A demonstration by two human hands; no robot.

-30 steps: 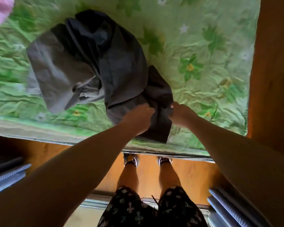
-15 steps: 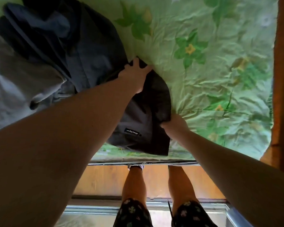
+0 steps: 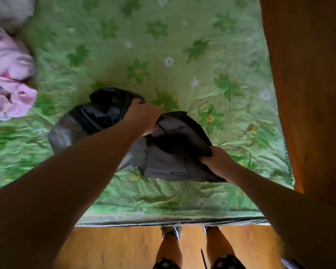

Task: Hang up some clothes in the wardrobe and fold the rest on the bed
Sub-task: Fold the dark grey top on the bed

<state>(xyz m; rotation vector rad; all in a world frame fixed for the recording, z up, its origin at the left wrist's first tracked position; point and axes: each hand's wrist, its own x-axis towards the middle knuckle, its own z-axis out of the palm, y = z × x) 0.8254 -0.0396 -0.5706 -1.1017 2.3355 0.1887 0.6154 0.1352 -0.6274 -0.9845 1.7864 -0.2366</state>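
1. Gripping the dark grey garment at two places, the person stands at the near edge of the bed; the cloth lies bunched on it, a little in from that edge.
2. The left hand has its fingers curled round a fold on the garment's far side; the right hand pinches a corner closer to the near edge, fingers clamped on cloth.
3. The line between the two grips runs slantwise to the near edge (far-left to near-right); the rest of the cloth trails in a heap under the left forearm.
4. The step in hand looks like spreading the piece for folding: the right hand being nearer the edge, the left would probably have to draw back level with it so the garment's long axis lies along that edge.
5. Pink clothes lie farther from the near edge, well apart from the garment.
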